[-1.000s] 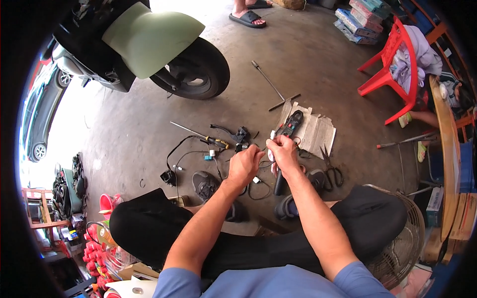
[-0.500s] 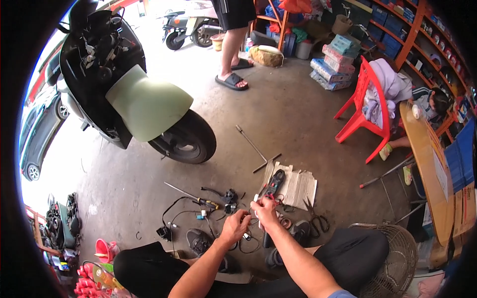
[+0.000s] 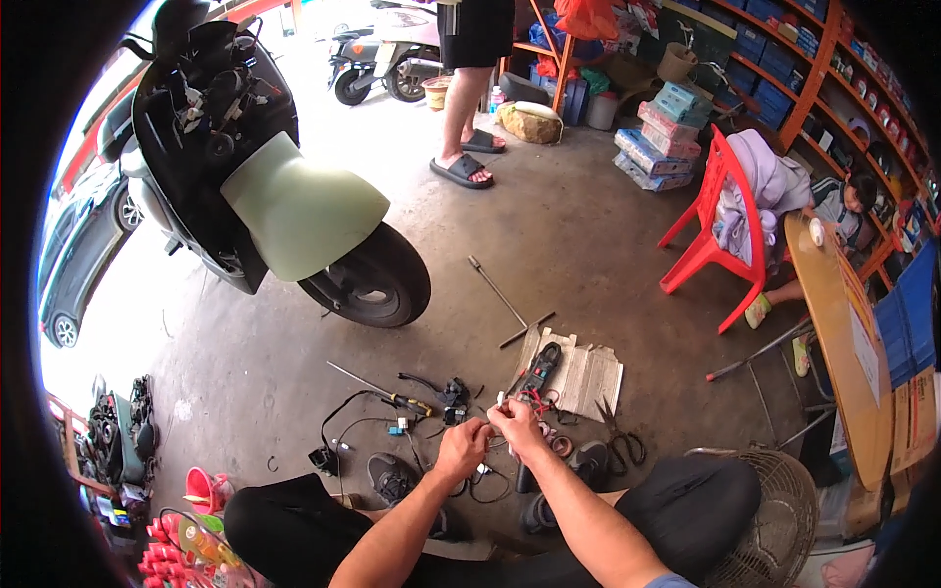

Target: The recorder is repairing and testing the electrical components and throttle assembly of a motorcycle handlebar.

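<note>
Above the floor between my shoes, my two hands are close together, their fingertips almost touching. My right hand (image 3: 518, 430) is closed, and a small white piece (image 3: 501, 398) sticks up from its fingers. My left hand (image 3: 463, 451) is pinched just beside it; what its fingers hold is too small to make out. A black meter-like tool (image 3: 541, 367) with red leads lies beyond my right hand on a flattened piece of cardboard (image 3: 588, 374). Scissors (image 3: 624, 438) and a tape roll (image 3: 561, 446) are right of my hands. Black cables with a blue connector (image 3: 397, 428) lie to the left.
A long screwdriver (image 3: 407, 401) and a T-handle wrench (image 3: 512, 302) are on the floor. A partly stripped scooter (image 3: 304, 211) stands ahead left. A person in black sandals (image 3: 463, 172) stands farther off. Right are a red chair (image 3: 720, 225), a wooden tabletop (image 3: 833, 333) and a wire fan guard (image 3: 774, 510).
My hands have come closer together, the left moving slightly up and the right slightly left. The view has shifted a little. The standing person's upper body has moved slightly right.
</note>
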